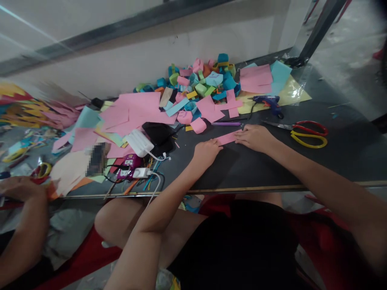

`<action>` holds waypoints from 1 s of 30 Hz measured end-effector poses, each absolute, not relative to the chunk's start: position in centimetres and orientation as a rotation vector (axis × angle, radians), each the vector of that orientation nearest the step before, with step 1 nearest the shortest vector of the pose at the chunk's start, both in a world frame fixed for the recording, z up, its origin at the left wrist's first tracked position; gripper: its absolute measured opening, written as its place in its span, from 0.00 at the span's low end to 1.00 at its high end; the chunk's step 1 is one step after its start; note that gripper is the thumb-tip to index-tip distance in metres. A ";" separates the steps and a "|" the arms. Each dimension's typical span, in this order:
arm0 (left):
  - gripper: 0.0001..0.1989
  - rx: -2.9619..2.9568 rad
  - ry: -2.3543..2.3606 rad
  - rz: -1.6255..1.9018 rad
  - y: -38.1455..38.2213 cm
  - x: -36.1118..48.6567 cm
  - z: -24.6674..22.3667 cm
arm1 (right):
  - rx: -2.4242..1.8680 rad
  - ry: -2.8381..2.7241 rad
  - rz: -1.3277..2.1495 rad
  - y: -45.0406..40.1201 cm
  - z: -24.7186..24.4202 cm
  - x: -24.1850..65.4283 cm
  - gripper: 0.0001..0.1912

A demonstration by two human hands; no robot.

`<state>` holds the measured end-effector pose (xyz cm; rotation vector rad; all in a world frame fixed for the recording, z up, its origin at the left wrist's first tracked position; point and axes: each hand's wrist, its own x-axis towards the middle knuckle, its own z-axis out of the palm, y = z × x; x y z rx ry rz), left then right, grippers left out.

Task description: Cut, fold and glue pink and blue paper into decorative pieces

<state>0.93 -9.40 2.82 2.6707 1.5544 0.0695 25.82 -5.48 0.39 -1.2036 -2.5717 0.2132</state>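
A narrow strip of pink paper [226,139] lies on the dark tabletop between my two hands. My left hand [208,153] has its fingers closed on the strip's left end. At the opposite end, my right hand [254,137] grips it, with the fingertips pressed close to the table. Just beyond the strip is a purple pen-like stick [226,123]. Scissors with red and yellow handles [308,134] rest to the right of my right hand. A blue glue gun [268,102] lies farther back.
Folded coloured paper pieces [205,80] are heaped against the wall. Pink sheets [139,106] spread to the left, near a white power bank [139,143] and a purple power strip [128,166] with cables. A co-worker's hand [18,188] is at the far left.
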 end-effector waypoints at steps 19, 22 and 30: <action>0.12 2.105 1.747 0.663 -4.3 -0.2 0.7 | -1.570 -2.079 0.421 -2.8 -0.8 25.8 0.10; 0.06 2.086 1.736 0.684 -4.5 -0.6 0.7 | -1.589 -2.103 0.391 -2.9 -0.7 25.8 0.10; 0.07 2.073 1.699 0.710 -4.8 -0.3 0.5 | -1.385 -2.339 0.028 -4.2 0.5 23.3 0.17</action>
